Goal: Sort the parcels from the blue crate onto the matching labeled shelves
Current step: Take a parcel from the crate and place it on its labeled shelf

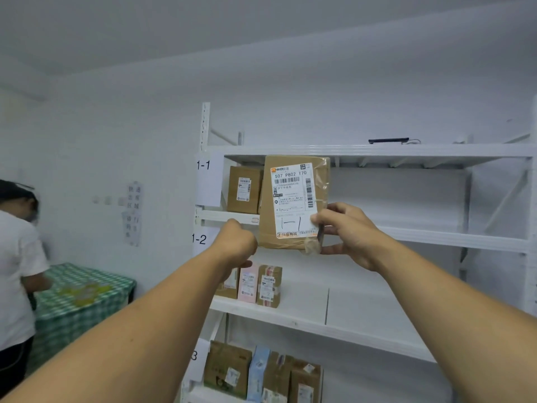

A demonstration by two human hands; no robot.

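Note:
I hold a brown cardboard parcel (pixel 290 196) upright in front of the white shelf unit, its white shipping label marked "1-1" by hand. My left hand (pixel 234 239) grips its lower left edge and my right hand (pixel 345 231) pinches its lower right corner. The parcel sits level with the shelf (pixel 436 234) tagged with the "1-1" sign (pixel 203 165), beside another brown parcel (pixel 243 189) standing there. Below the "1-2" sign (pixel 199 239), that shelf carries three small parcels (pixel 258 285). The blue crate is out of view.
A lower shelf holds several parcels (pixel 261 373). A person in a white shirt (pixel 14 271) stands at the far left by a table with a green checked cloth (pixel 87 292). A dark flat device (pixel 388 140) lies on top of the shelf unit.

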